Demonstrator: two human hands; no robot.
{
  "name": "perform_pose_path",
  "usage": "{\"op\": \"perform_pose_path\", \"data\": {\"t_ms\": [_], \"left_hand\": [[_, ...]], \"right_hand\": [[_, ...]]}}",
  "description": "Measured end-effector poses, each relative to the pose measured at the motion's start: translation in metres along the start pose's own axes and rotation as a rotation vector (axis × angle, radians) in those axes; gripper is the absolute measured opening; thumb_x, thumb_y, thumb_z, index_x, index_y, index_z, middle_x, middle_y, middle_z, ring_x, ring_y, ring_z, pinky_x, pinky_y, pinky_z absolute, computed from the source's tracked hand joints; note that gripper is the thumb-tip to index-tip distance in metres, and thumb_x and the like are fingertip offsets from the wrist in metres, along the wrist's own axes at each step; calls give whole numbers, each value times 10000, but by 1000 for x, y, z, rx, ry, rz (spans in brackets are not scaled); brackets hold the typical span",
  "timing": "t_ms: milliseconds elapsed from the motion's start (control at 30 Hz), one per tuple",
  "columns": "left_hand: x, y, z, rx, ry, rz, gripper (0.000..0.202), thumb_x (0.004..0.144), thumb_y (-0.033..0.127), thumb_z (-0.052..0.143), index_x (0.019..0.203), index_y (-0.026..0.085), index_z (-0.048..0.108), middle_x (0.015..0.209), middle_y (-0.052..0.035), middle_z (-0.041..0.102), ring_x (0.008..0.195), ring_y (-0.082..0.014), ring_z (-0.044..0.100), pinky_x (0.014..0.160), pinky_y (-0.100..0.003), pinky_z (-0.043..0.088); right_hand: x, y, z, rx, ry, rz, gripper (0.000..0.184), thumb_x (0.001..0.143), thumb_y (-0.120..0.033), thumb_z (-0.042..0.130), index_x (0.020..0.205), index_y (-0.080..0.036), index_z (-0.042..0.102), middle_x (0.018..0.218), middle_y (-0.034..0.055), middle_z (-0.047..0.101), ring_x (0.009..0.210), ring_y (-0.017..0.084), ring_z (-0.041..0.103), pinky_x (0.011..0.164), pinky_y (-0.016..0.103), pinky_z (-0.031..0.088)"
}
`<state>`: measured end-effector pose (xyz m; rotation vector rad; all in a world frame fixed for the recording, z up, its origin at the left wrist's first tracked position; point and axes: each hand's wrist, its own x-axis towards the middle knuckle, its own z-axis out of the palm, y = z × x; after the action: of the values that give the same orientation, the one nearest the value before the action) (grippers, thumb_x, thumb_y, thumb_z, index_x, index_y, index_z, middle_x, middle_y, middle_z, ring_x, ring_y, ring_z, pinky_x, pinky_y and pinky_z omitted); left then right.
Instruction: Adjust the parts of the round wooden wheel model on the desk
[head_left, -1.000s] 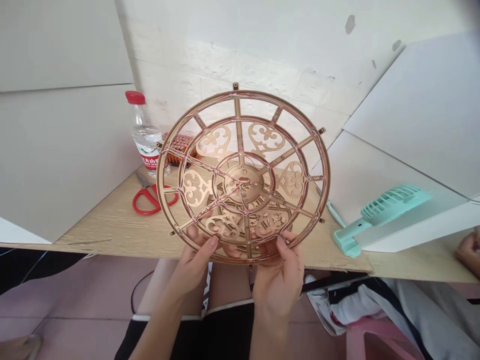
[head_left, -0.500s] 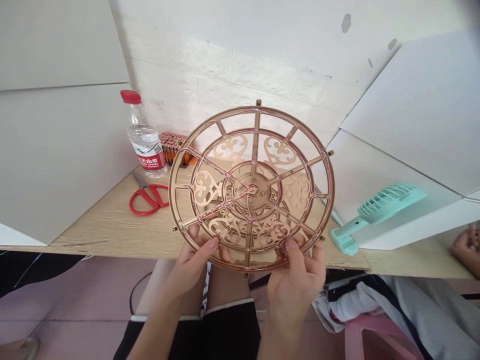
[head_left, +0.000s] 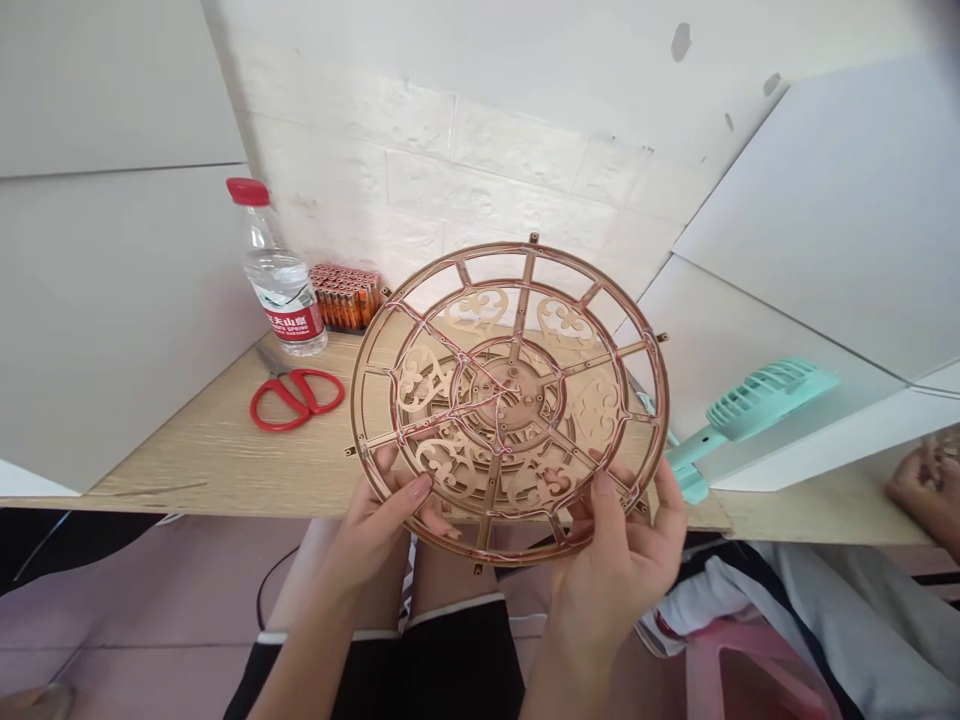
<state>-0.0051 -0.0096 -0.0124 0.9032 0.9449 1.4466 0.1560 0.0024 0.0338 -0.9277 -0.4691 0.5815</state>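
Between my two hands is a round gold-coloured openwork frame (head_left: 529, 268) with spokes, scroll ornaments and thin reddish wires running along its rings. It is held tilted above the table's front edge. My left hand (head_left: 379, 520) pinches its lower left rim, thumb on top and fingers underneath. On the lower right rim, my right hand (head_left: 626, 535) grips with the thumb over the face and the other fingers around and behind. Through the openings another ornate round piece shows below, partly hidden by the frame.
Red-handled scissors (head_left: 298, 400) lie on the wooden table (head_left: 187, 440) at left. Behind them stand a water bottle (head_left: 281, 290) and a block of orange batteries (head_left: 349, 298). A mint-green fan (head_left: 765, 400) is at right, near white panels. Another person's hand (head_left: 926, 490) appears far right.
The frame has tipped flatter and turned slightly, its top edge now lower. My right hand has shifted right along the rim, its fingers spread more. The view has moved slightly.
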Motion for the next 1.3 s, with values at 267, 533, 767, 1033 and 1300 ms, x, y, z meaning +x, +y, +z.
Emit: {"op": "perform_pose_path", "data": {"t_ms": [267,533,767,1033,1300], "left_hand": [[0,8,5,-18,-18,18,657,771,364,675,1330,122,430,495,0,647,458,-176,628,603,-302,563],[2,4,-3,-66,-43,37,499,753,337,675,1198,148,547,437,22,605,406,-191,603,418,-272,520],[7,1,-9,-90,-87,84,185,732,337,686,678,167,641,408,-12,588,415,-197,615,409,-264,501],[1,12,8,-170,-55,81,149,703,280,664,604,171,636,354,13,511,371,-156,529,379,-261,455],[0,9,4,-130,-29,82,227,698,312,680,582,158,560,330,22,495,269,-133,469,299,-229,398]], "right_hand": [[1,-3,-2,-5,21,-53,535,696,-215,745,1185,-195,530,879,15,630,813,142,647,809,358,553],[3,-7,-7,15,-4,-34,401,719,-226,743,1085,-167,590,825,2,624,705,108,639,661,229,536],[5,-13,-12,-80,-74,-50,331,748,-263,721,1056,-169,642,740,-17,598,627,81,588,579,177,483],[5,-12,-21,-132,-68,-85,254,753,-286,708,950,-146,631,799,40,643,657,124,608,583,234,520],[5,-20,-25,-127,-102,-99,339,758,-270,708,1077,-170,650,856,46,670,691,106,623,604,198,521]]}}
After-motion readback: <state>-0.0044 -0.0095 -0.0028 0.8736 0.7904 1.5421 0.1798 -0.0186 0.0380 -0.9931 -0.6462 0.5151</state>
